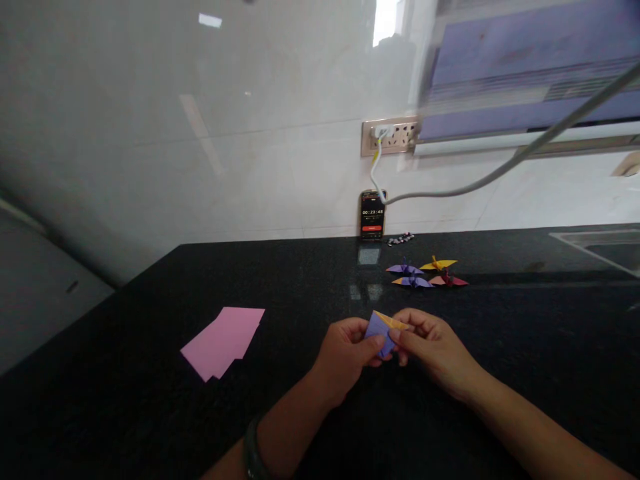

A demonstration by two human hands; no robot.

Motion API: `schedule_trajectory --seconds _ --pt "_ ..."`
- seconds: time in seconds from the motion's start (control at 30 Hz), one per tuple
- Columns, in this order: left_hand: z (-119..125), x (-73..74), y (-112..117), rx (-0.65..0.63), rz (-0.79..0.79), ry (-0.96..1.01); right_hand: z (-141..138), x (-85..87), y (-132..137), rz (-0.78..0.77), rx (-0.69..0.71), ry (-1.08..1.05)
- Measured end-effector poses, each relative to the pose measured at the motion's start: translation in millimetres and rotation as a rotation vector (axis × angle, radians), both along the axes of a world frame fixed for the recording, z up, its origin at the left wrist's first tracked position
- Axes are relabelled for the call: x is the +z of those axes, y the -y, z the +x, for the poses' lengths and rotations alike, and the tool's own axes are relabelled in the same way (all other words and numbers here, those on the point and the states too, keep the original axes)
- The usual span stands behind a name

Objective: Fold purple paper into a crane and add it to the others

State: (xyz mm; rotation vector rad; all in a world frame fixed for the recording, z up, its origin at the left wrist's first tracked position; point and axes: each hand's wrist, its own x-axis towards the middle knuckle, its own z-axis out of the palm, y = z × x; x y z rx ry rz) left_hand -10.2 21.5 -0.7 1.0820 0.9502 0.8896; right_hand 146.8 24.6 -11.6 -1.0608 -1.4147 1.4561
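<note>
A small folded origami paper, purple with a yellow-orange part along its upper right, is held between both hands above the dark counter. My left hand pinches its left side, thumb on the front face. On the right edge, my right hand grips the paper between thumb and fingers. Some fingertips are hidden behind the paper. Beyond the hands stand several folded paper cranes: a yellow crane, a red-pink crane and purple ones.
Pink paper sheets lie at the left on the black counter. A phone showing a timer leans on the wall, its cable running to a socket. A beaded string lies beside it. A sink edge is at right.
</note>
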Motion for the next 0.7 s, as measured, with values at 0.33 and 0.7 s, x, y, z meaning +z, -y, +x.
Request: schedule_trajectory --seconds 0.33,0.7 --pt "1.7 0.3 1.8 -0.015 -0.026 0.009 2.4 2.9 -1.2 0.315 -0.053 0.178" --pt "2.9 -3.0 1.3 -0.073 -0.138 0.232 6.5 2.6 -0.5 0.471 0.034 0.133"
